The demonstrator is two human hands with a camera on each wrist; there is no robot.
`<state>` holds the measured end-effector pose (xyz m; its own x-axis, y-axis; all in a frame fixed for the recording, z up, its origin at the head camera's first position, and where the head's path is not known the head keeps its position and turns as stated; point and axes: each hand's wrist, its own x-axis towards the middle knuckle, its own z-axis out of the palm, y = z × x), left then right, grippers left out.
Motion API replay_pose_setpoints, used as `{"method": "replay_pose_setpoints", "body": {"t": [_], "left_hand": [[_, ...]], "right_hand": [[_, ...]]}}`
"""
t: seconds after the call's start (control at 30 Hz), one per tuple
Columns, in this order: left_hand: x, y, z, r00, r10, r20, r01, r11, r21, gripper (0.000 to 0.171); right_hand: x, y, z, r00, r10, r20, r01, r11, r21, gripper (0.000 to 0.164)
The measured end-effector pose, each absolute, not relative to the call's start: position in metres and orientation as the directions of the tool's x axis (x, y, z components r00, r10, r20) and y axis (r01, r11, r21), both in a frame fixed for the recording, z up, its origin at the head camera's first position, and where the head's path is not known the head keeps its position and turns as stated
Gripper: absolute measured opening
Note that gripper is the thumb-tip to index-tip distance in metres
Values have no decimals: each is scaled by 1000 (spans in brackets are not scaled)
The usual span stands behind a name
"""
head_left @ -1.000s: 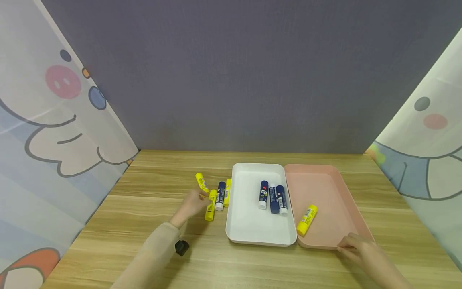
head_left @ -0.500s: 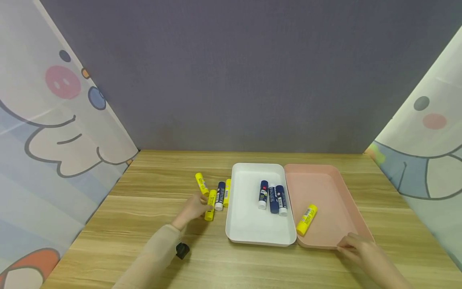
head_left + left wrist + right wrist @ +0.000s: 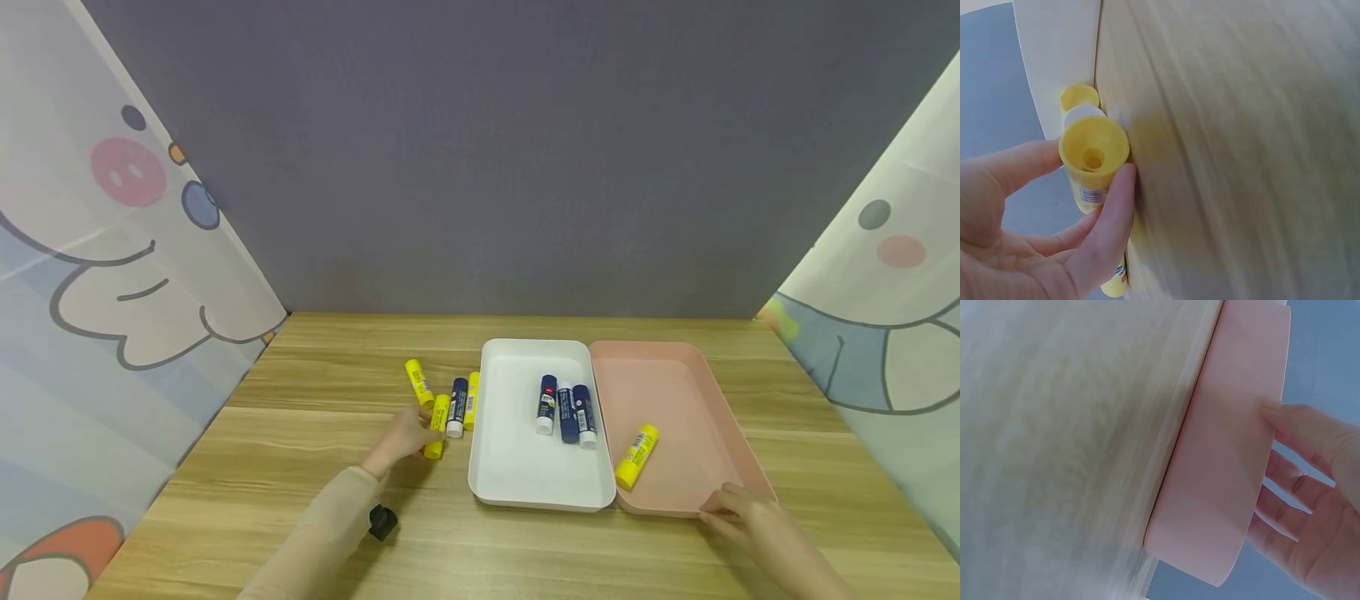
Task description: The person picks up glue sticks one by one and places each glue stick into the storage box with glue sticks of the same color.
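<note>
From where I stand, a white tray (image 3: 517, 475) sits on a wooden worktop (image 3: 585, 558), with a pink tray (image 3: 697, 433) just beside it on the right. Three blue glue sticks (image 3: 567, 414) lie inside the white tray toward its right wall; one yellow glue stick (image 3: 637, 456) lies in the pink tray. Four more are left over, all to the left of the white tray: a yellow one (image 3: 471, 400) just beside its wall, then a blue one (image 3: 456, 408), then the held yellow stick (image 3: 440, 410), and a tilted yellow one (image 3: 420, 383) farthest out. With four in trays and four outside, I judge the work about half done.

The left hand (image 3: 402, 433) reaches in from the near side, left of the white tray, its fingers narrowed on the held yellow stick: thumb on one side, fingers on the other. I cannot tell whether that stick is raised at all. The right hand (image 3: 746, 517), well right of the white tray, pinches the pink tray's near wall, thumb outside and fingers over the rim.
</note>
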<state>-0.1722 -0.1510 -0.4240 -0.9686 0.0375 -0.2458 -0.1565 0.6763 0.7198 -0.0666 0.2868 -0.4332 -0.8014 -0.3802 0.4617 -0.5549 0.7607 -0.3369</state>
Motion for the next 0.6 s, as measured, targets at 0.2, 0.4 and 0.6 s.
{"method": "replay_pose_setpoints", "body": {"t": [0.2,0.4,0.6], "left_hand": [[-173,-151,-424,-966,38,-257,-172,649,741,49],[-174,-155,-427,-958,45,-284,-207,575,792,46],[-171,-158,-425,-953,44,-299,-235,512,826,43]], "right_hand": [[-67,287,-434,-804,-379,459,-553,760,-341,29],[-67,286,-434,-807,-379,453,-550,762,-341,30],[-67,286,-433,-821,-373,432,-531,778,-337,28]]}}
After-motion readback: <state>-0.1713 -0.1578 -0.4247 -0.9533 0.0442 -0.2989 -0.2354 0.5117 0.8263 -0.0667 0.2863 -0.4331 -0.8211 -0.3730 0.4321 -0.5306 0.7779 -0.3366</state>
